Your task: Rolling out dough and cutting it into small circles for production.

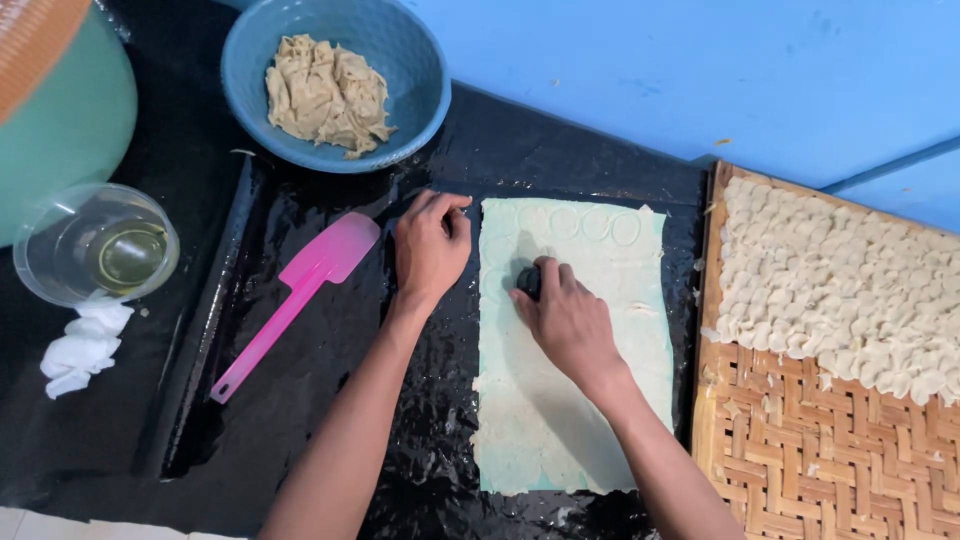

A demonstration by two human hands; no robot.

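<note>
pressing a small dark round cutter (529, 281) into the thin pale dough sheet (570, 400) on the glossy black counter (300, 400), my right hand (565, 320) keeps a closed grip on it; my left hand (430, 245), fingers curled and holding nothing, steadies the sheet's upper left edge beside a pink spatula (300, 295).

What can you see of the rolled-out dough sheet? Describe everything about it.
The dough sheet is a thin, pale cream rectangle lying flat on the glossy black work surface. Its edges are slightly ragged. Circles are pressed along its far edge. The right hand presses a small dark round cutter into it; the left hand rests at its left corner.
</note>
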